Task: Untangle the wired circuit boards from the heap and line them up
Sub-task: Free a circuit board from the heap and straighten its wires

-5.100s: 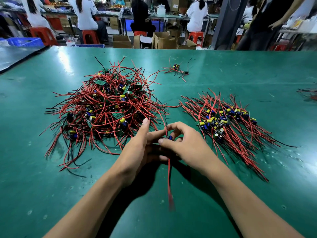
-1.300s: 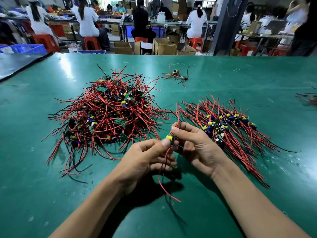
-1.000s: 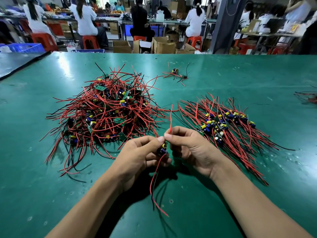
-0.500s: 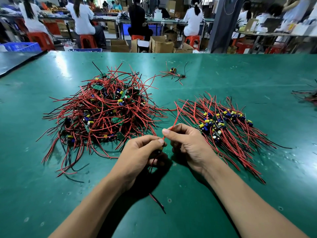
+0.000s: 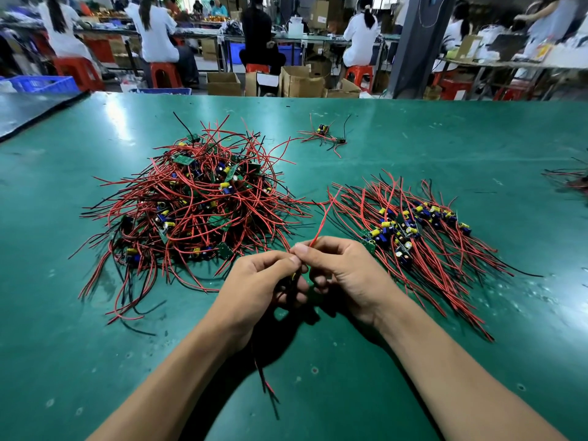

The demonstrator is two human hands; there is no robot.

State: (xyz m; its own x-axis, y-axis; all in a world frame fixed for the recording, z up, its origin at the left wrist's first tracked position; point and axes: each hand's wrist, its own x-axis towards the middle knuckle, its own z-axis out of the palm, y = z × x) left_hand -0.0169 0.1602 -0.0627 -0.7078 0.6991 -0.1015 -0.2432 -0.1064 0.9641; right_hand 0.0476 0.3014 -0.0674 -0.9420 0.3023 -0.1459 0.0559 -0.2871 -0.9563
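Since a second ago the trailing wires (image 5: pixel 264 380) have swung back under my left wrist, and the circuit board (image 5: pixel 293 276) has sunk between my fingers; only a yellow speck of it shows. It sits low over the bench (image 5: pixel 413 138), between the heap (image 5: pixel 197 202) on my left and the row (image 5: pixel 413 230) on my right. To do this well, I'd keep the board steady and stroke each wire straight, gently, so no joint is strained, then lay it in the row, wires running like its neighbours'. My left grip (image 5: pixel 257 288) is curled round the board. My right grip (image 5: pixel 346 275) pinches a red wire (image 5: pixel 321 221) at its root, and the wire stands up and away from me. Both wrists turn inward, fingertips meeting.
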